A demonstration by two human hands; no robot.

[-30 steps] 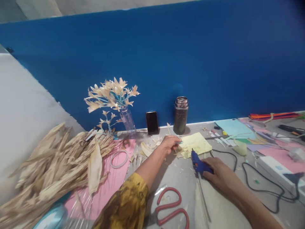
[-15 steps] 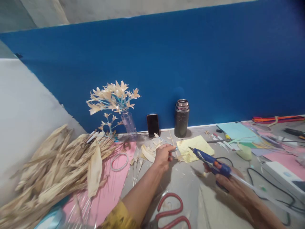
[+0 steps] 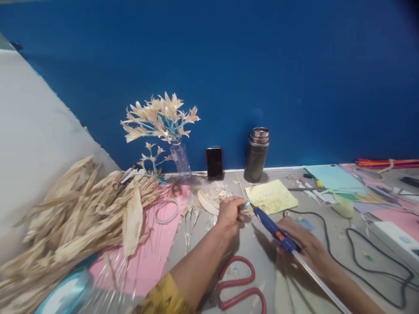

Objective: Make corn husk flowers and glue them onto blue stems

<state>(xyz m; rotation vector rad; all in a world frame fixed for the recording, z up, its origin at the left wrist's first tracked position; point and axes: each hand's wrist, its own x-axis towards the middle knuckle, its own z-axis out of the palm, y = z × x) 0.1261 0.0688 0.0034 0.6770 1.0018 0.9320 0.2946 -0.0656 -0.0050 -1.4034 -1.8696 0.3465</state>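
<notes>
My left hand point(image 3: 231, 213) is closed in a pinch on a thin light-blue flower stem point(image 3: 231, 191), which points away to the upper left. Its short near end shows just past my fingertips. In my right hand point(image 3: 303, 244) is a blue hot glue gun point(image 3: 274, 230), with a long clear glue stick point(image 3: 319, 281) sticking out of its back. The gun's dark nozzle is at the near end of the stem; whether they touch I cannot tell. Beyond it lies a yellow paper sheet point(image 3: 273, 196) with dried smears. Red-handled scissors point(image 3: 240, 283) lie below my left wrist.
Dried corn husks point(image 3: 75, 222) are heaped at left beside pink paper point(image 3: 150, 257), a tape ring point(image 3: 166, 211) and a blue ribbon roll point(image 3: 67, 292). Husk flowers point(image 3: 163, 115) stand in a clear bottle. Behind are a phone point(image 3: 214, 163) and flask point(image 3: 257, 155); a black cord point(image 3: 324, 226) loops at right.
The glue gun has moved left, bringing its nozzle from over the yellow paper to the stem end. My left hand keeps its pinch. The view has tilted down slightly.
</notes>
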